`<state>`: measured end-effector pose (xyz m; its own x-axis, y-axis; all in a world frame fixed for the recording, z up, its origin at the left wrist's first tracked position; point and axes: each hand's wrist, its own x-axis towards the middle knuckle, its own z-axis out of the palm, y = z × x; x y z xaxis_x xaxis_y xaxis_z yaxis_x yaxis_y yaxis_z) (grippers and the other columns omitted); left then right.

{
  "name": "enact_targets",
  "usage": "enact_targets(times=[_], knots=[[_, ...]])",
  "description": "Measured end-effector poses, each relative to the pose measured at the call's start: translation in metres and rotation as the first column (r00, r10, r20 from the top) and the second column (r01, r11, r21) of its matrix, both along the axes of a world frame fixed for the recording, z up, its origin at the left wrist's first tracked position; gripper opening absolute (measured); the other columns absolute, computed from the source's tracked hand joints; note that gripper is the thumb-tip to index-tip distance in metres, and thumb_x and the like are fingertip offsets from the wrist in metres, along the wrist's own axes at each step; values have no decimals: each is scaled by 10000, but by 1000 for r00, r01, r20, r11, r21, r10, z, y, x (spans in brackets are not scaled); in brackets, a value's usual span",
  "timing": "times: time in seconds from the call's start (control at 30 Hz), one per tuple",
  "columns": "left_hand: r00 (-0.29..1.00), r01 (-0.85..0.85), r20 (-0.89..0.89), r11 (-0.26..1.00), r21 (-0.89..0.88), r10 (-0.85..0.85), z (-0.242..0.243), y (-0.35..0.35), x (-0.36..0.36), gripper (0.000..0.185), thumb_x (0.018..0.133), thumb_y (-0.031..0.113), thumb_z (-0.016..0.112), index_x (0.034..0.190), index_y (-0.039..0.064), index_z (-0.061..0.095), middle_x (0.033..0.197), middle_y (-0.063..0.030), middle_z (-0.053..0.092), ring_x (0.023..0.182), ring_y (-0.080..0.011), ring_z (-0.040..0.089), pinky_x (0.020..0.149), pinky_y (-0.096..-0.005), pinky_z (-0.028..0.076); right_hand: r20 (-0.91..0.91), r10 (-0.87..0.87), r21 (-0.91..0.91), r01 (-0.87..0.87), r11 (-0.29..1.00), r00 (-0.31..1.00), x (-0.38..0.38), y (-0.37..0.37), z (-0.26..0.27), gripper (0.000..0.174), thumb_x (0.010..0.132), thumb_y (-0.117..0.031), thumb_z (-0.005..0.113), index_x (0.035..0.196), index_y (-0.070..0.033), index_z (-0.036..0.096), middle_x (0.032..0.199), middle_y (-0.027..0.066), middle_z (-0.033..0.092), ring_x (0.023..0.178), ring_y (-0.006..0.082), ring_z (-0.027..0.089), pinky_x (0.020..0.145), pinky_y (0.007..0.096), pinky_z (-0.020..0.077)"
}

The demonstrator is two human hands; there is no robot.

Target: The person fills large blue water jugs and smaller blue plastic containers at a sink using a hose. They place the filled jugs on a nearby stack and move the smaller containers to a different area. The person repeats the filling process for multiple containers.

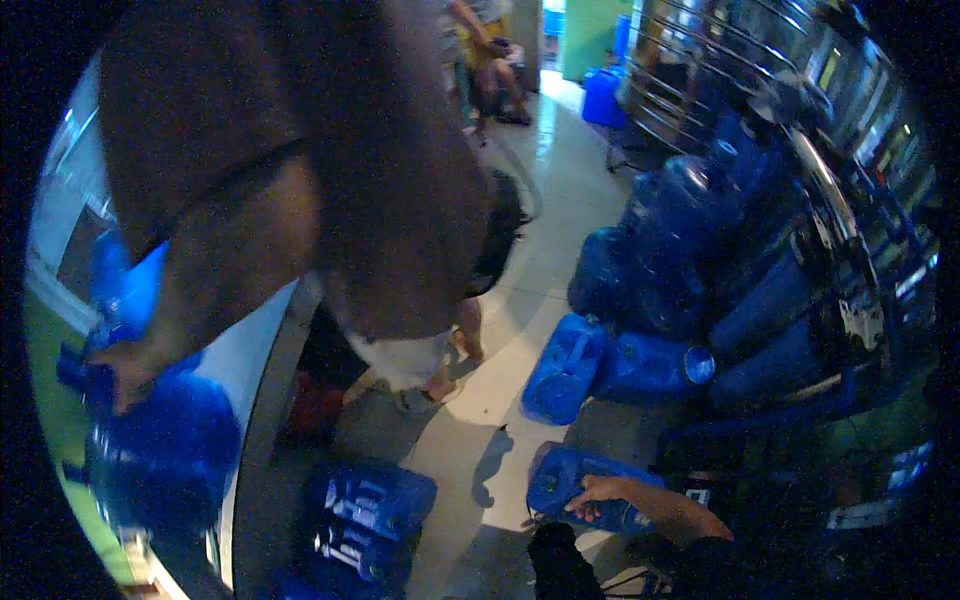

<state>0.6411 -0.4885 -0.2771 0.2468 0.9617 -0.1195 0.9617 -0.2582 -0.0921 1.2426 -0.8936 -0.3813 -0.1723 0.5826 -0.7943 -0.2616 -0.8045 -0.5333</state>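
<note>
My right hand (pixel 594 498) reaches in from the lower right, over a blue plastic jerry can (pixel 551 480) lying on the tiled floor. Its fingers look partly curled; blur hides whether they grip the can or only touch it. My left hand is out of view. A dark, cloth-like shape (pixel 561 562) rises at the bottom edge, below the hand. Beyond the can lie another blue jerry can (pixel 566 367) and a blue container with a round end (pixel 652 364). To the left, more blue jerry cans (pixel 367 502) with pale markings sit in shadow.
A person in a dark shirt (pixel 375 187) stands close at upper left, with a hand (pixel 124 371) on a large blue container (pixel 165 442). Large dark blue bottles (pixel 675 217) are heaped beside a metal rack (pixel 832 195). Another person (pixel 491 60) sits at the back.
</note>
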Motion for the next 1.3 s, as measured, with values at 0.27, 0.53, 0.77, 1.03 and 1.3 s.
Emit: enact_targets(times=[0.27,0.53,0.77,1.03,1.3], knots=[[847,-530,-66,829,-177,528,26,28,-184,952,807,669,649,1525,126,338,1548,-239,341,1433,-427,298,1150,-563,258,656,-21,436,-356,826,755,-220,124,228,501,928,-537,630,951,-39,682,690,109,651,551,234,642,487,365,519],[843,-470,122,828,-305,524,6,35,-189,1120,728,723,693,1597,244,175,1658,-190,47,1497,-486,61,1090,-770,30,939,289,102,-953,285,187,-426,274,186,798,824,-775,526,677,-18,730,698,218,689,688,345,720,684,492,591],[841,-423,228,859,-287,490,-10,15,-204,1123,759,670,705,1607,209,132,1656,-208,-46,1495,-499,-58,1090,-762,-14,902,431,-42,-994,99,5,-457,307,-46,376,827,-409,631,768,-61,760,732,141,706,691,316,712,613,467,576],[916,-379,97,918,-119,390,-7,18,-183,971,844,599,672,1580,136,240,1638,-242,87,1504,-457,59,1160,-659,13,947,-7,303,-885,354,321,-437,273,-53,422,846,-231,606,1229,-56,632,1191,183,643,1021,368,643,880,505,515],[768,449,437,880,154,-469,-25,-58,73,858,861,468,687,1518,46,330,1588,-281,206,1470,-475,173,1155,-662,126,617,77,328,-345,879,783,-226,68,-63,312,880,-342,707,1026,-67,716,963,135,686,843,226,649,681,380,513]])
